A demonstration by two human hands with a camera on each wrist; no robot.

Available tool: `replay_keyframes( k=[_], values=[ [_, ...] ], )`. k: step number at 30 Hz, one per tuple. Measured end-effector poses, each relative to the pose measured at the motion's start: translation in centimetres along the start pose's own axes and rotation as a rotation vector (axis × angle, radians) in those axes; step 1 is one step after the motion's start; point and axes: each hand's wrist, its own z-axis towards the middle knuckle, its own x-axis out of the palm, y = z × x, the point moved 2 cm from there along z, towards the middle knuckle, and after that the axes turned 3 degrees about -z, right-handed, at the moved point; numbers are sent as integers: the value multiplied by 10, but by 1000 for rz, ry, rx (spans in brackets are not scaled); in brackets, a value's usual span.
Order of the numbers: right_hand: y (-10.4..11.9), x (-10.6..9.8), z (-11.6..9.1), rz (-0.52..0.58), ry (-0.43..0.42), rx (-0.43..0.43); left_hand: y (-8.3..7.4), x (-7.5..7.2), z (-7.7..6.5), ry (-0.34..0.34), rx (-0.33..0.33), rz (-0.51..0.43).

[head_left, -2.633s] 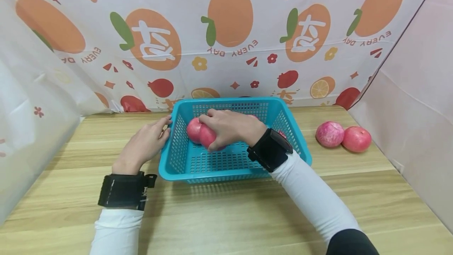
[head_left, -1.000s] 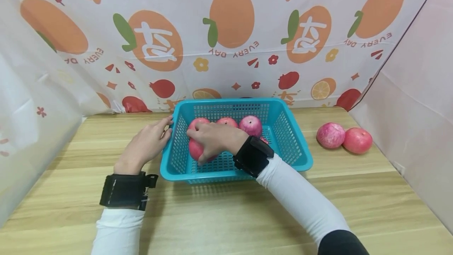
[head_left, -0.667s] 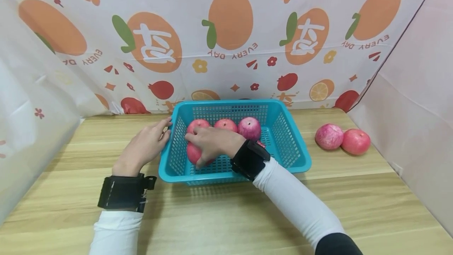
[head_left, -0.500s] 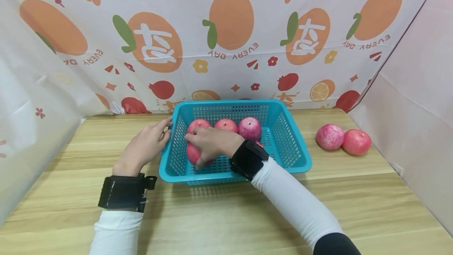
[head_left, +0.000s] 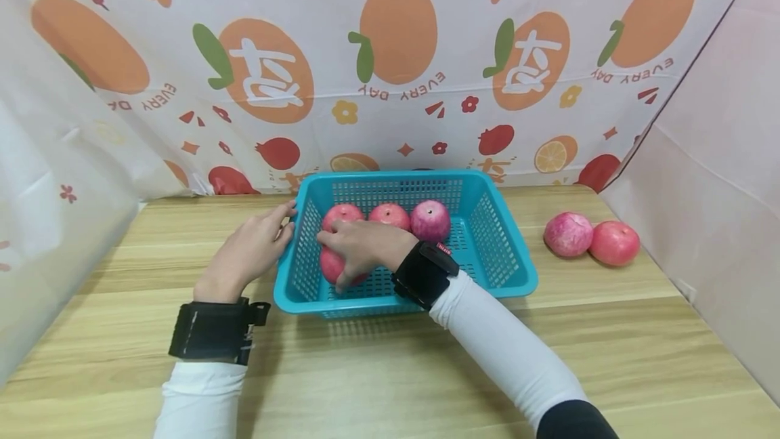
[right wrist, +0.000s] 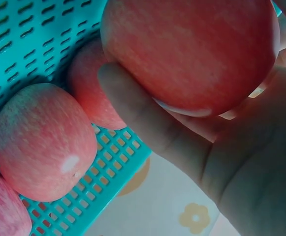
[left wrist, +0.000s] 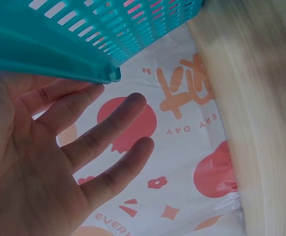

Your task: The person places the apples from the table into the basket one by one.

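My right hand (head_left: 373,242) grips a red apple (head_left: 332,265) in the front left part of a turquoise plastic basket (head_left: 516,276). In the right wrist view the thumb (right wrist: 147,110) lies along the side of this apple (right wrist: 192,49). Behind it, a row along the basket's back side holds a pink-red apple (head_left: 343,214), a second red apple (head_left: 390,214) and a purplish apple (head_left: 430,221). My left hand (head_left: 246,256) touches the basket's left rim; in the left wrist view its fingers (left wrist: 108,128) are spread and fairly straight, and nothing lies in the palm.
Right of the basket, a mottled pink apple (head_left: 568,234) and a red apple (head_left: 614,243) sit side by side on the wooden table (head_left: 378,378). A fruit-printed white cloth (head_left: 329,32) hangs behind the basket. A pale wall (head_left: 719,175) borders the right side.
My right hand has carried the gripped apple leftward and nearer the basket's front side, uncovering the back row. Over the last half second it barely shifts. My left hand stays at the rim.
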Motion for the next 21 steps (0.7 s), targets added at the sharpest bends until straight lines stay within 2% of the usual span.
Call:
replay_keyframes(
  k=[7,21],
  values=[
    [0,2,1,5,7,0,1,2,-1,-12,4,4],
    [1,6,11,26,105,35,2,0,0,-10,5,3]
  ],
)
